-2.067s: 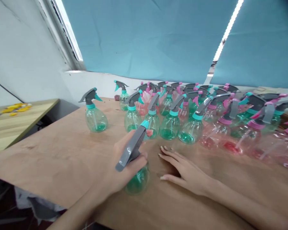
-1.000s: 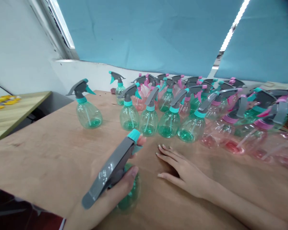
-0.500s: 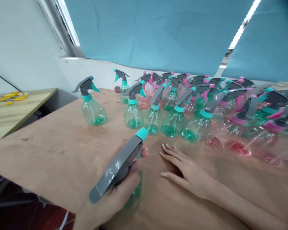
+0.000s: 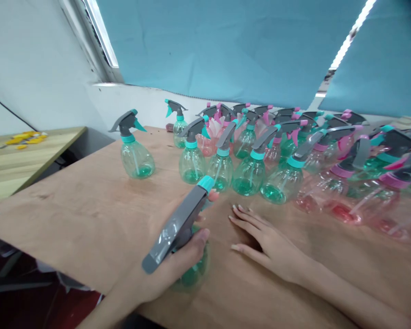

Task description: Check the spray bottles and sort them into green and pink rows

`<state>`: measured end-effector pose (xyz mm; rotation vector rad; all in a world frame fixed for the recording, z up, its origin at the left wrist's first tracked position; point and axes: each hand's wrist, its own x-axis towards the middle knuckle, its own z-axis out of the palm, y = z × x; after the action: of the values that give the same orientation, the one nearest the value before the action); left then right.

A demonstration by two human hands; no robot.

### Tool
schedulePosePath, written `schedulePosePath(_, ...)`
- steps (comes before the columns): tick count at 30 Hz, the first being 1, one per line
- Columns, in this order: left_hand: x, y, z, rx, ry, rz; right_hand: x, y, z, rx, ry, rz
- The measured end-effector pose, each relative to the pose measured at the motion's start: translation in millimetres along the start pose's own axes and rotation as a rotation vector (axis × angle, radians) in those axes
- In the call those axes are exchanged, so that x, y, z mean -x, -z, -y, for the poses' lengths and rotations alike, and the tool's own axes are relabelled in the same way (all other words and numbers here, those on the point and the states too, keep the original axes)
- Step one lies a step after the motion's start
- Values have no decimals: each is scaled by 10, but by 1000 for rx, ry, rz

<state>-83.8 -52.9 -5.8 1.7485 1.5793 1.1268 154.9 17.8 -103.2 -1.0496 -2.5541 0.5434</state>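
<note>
My left hand (image 4: pixel 178 267) is wrapped round the neck of a green spray bottle (image 4: pixel 183 224) with a grey head and teal nozzle. Its nozzle points away from me, and the hand hides part of the clear green body. My right hand (image 4: pixel 265 242) lies on the wooden table (image 4: pixel 99 219) with fingers stretched out, holding nothing. Just beyond its fingertips stands a row of green spray bottles, the nearest being one with a teal collar (image 4: pixel 248 176). Another green spray bottle (image 4: pixel 137 157) stands apart on the left.
Several pink spray bottles (image 4: pixel 345 196) crowd the right side and back of the table. A small dark reddish block (image 4: pixel 169 127) lies near the wall. Further left, a second wooden table (image 4: pixel 55 151) carries yellow pieces (image 4: pixel 27 137). A blue sheet (image 4: pixel 226 50) covers the window behind.
My left hand has moved slightly forward and right with the green spray bottle. My right hand stays flat in the same place. The view has shifted a little.
</note>
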Motion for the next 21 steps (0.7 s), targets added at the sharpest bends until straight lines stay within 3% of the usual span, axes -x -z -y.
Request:
schedulePosePath(8, -355, -35, -81, 108, -64, 209, 6, -11, -7, 41, 13, 1)
schedulePosePath(12, -556, -81, -22, 111, -127, 229, 14, -12, -13, 52, 12, 4)
schedulePosePath(21, -638, -76, 42, 188, -154, 347, -23, -13, -61, 118, 68, 17)
